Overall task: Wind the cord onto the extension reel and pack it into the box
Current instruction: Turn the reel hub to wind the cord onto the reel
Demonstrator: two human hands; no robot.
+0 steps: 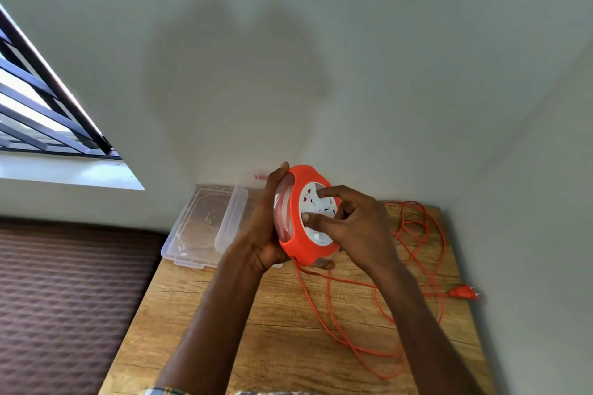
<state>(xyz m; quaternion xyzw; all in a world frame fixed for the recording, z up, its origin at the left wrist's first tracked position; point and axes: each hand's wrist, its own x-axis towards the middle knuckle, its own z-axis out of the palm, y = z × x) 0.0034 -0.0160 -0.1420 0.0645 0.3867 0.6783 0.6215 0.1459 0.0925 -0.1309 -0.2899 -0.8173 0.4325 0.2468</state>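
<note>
Above the far middle of the wooden table [256, 324], an orange extension reel [296, 202] is held clear of the surface, tilted so its white socket face points toward the camera's right. Left hand [266, 228] cups the reel from the left and underneath, fingers wrapped around the back rim, thumb up along the top edge; closed grip on the reel. Right hand [356, 228] rests against the white face, index finger and thumb spread apart and pressing on it, other fingers curled; whether it pinches a knob cannot be told.

Orange cord [330, 308] leaves the bottom of the reel and lies in loose loops across the right half of the table, some loops bunched near the far right corner, one long loop reaching toward the near edge. Some cord is visible already wound inside the reel's left side. Orange plug [463, 293] lies at the right edge, about halfway along, flat on the wood.

Clear plastic box [200, 224] sits at the far left corner, just beside the left hand, partly overhanging the left edge. Behind the reel, another clear piece with a red clip shows faintly against the wall [321, 58]; blurred.

Left of the table, a brown patterned surface [64, 298]. Barred window [41, 99] upper left.
</note>
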